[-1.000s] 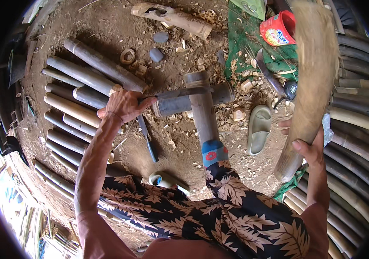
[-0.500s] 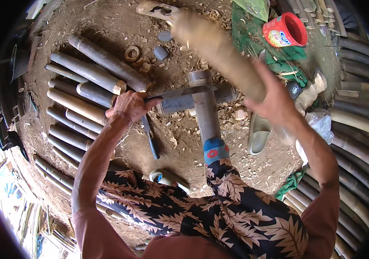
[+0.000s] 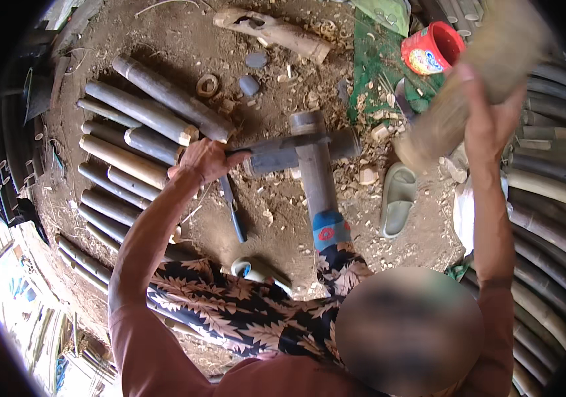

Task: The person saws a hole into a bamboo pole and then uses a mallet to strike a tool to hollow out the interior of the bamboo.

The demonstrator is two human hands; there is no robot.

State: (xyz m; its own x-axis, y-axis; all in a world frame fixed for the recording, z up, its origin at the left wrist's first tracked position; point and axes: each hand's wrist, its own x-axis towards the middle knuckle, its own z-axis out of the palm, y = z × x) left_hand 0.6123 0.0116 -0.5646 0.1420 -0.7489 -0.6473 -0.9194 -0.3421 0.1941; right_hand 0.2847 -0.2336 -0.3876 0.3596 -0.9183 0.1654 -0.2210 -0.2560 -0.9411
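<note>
My left hand (image 3: pixel 205 161) is closed round the handle of a large knife (image 3: pixel 283 143). Its dark blade lies across a bamboo tube (image 3: pixel 316 175), near the tube's far end. That tube rests over a second dark piece (image 3: pixel 344 143) lying crosswise on the ground, and its near end meets a foot in a blue sock (image 3: pixel 331 228). Up at the right, my right hand (image 3: pixel 491 122) grips a thick wooden club (image 3: pixel 452 109), smeared by motion and held away from the knife.
Several cut bamboo tubes (image 3: pixel 141 109) lie in a row at left. A blue-handled tool (image 3: pixel 238 221) and a green slipper (image 3: pixel 399 200) are on the chip-strewn ground. A red bucket (image 3: pixel 445 43) stands far right, near stacked bamboo (image 3: pixel 548 231). A hollowed log (image 3: pixel 276 36) lies at the back.
My right hand has swung the club up and to the right, away from the middle. The left hand and knife have stayed almost in place, with the blade still across the bamboo tube.
</note>
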